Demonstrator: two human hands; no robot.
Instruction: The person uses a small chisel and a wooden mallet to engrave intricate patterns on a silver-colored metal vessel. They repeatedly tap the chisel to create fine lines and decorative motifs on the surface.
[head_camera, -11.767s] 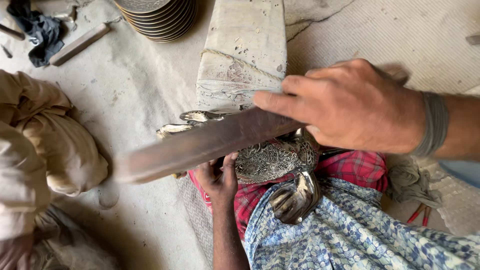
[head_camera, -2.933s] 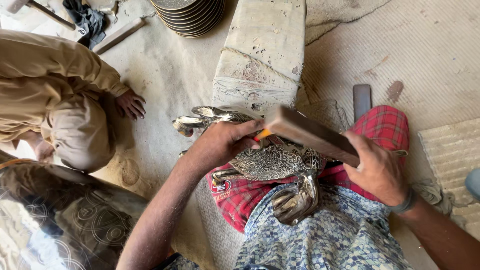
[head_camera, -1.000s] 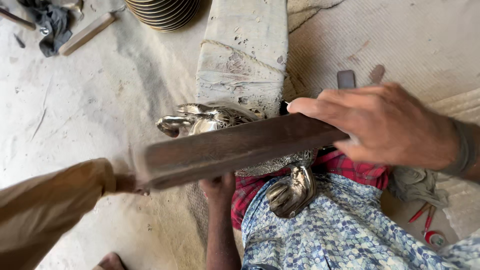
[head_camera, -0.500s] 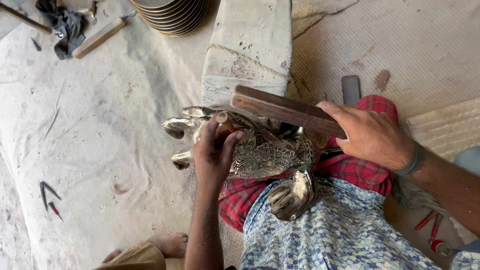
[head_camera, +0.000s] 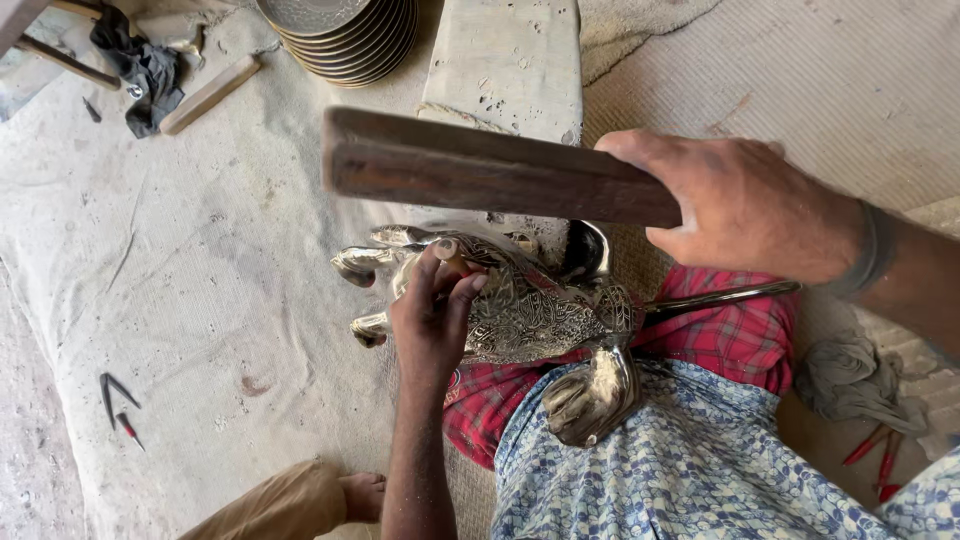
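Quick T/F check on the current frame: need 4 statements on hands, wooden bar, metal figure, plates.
1. The right hand grips the wooden bar. True.
2. The left hand lies flat on the floor. False: it rests on the metal figure, pinching a small tool.
3. The bar touches the figure. False: it is raised above it.
4. The stack of plates sits at the top, beyond the figure. True.
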